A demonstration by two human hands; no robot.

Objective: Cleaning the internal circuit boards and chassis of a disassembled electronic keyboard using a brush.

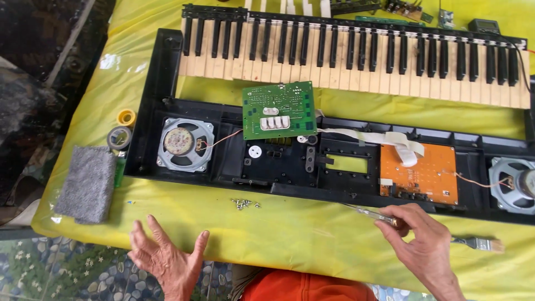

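The long black plastic keyboard shell [184, 167] lies open, inside up, on a yellow plastic sheet [290, 228]; everything below is placed relative to that shell.

Right hand [423, 242], just in front of the shell's right half: fingers closed round a slim clear-handled screwdriver [370, 213], tip pointing left along the shell's front edge. Left hand [167, 259], in front of the shell's left half, well clear of it: palm open, fingers spread, holding nothing.

Progress, as I judge it: teardown is well along. Key bed w/ black and cream keys [356, 56] is out and sits behind the shell. Green circuit board [280, 110] looks lifted off its mounts, resting tilted over the shell's centre-left. A small heap of loose screws [244, 204] lies just in front of the shell. Still in place: orange circuit board [421, 173] right of centre w/ white ribbon cable [384, 139], round speaker at left end [185, 144], second speaker at right end [515, 184], both wired.

A wood-handled paintbrush [479, 242] lies by the right hand, partly hidden by it. Left of the shell: grey felt pad [88, 183], tape rolls [121, 129].

Hard to tell: screwdriver tip type; whether the orange board is still screwed down. Right speaker is cut off by the frame edge; bits behind the key bed are too small to ID.
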